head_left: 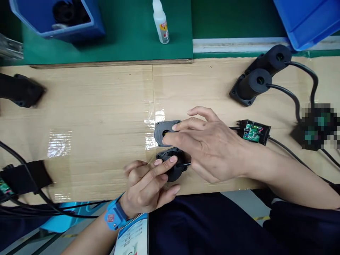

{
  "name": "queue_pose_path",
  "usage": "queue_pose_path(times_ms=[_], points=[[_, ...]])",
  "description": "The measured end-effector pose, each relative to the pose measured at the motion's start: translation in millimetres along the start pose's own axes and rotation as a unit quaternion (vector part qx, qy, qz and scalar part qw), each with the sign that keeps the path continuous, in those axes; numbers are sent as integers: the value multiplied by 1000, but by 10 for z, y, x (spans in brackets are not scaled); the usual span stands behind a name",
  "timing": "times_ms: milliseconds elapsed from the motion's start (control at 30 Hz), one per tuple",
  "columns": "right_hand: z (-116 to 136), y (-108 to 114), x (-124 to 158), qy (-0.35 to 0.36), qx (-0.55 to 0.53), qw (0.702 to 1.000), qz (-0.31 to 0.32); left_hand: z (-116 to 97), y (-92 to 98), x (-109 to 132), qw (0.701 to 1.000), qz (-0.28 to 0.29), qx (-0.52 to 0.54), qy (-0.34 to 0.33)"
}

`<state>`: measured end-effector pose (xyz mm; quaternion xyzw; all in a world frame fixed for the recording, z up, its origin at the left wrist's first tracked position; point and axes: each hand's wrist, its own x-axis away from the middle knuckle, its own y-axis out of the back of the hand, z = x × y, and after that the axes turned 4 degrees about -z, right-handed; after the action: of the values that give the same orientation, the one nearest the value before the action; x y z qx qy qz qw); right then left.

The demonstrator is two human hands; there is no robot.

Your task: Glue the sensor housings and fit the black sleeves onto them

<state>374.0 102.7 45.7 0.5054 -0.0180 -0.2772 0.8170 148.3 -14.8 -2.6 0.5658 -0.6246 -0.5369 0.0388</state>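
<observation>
My left hand, a blue strap on its wrist, is closed about a round black flanged housing. Two of its fingertips press on the housing's upper face, and the thumb is near the lower side. A black cable runs from the housing toward my right hand. Just above lies a black flanged cover with a central hole. Two fingers of my right hand grip the cover around that hole, while another finger is raised. Its thumb is largely hidden. Something small and yellowish shows in the hole.
Cardboard covers the bench. At right are an open box with a green circuit board and two black cylindrical housings with cables. A white bottle, a blue bin and a blue tray are behind. Black parts sit left.
</observation>
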Motion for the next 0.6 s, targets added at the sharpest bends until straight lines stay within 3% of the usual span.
queue_pose_path(times_ms=[167,333,467,600], points=[[6,67,14,-33,-79,996,-28,267,126,-335,999,16,6,36],[41,236,66,-83,-34,991,-104,611,115,-614,995,57,1,-87],[-21,289,85,-132,46,988,-68,698,75,-613,986,114,3,-126],[-92,268,80,-157,50,986,-6,691,31,-547,986,106,-1,-127]])
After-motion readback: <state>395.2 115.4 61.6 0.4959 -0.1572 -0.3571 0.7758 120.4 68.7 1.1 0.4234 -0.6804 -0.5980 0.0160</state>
